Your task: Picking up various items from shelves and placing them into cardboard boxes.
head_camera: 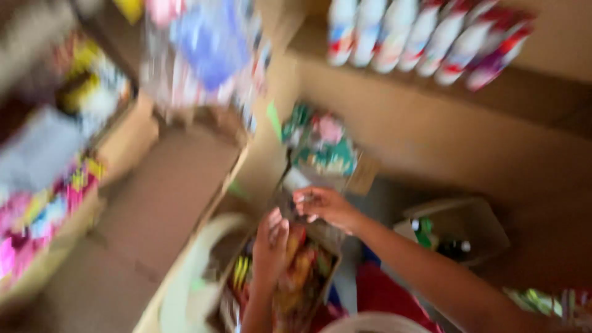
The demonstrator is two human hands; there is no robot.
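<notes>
The picture is heavily blurred by motion. My left hand [270, 243] is raised over an open cardboard box [327, 271] packed with colourful packets, fingers curled near the box's top edge. My right hand [324, 206] reaches in from the lower right, its fingers closed around the top of a small dark packet or box flap [290, 188]; which of the two it is cannot be made out. Just beyond both hands lies a green and pink bundle of packets [320, 145].
A row of white bottles with red caps [425, 37] stands on a brown shelf at the top right. Plastic-wrapped blue and pink goods [206, 49] hang at the top. Pink and yellow packets [37, 216] fill shelves on the left. A small open carton [456, 231] sits at the right.
</notes>
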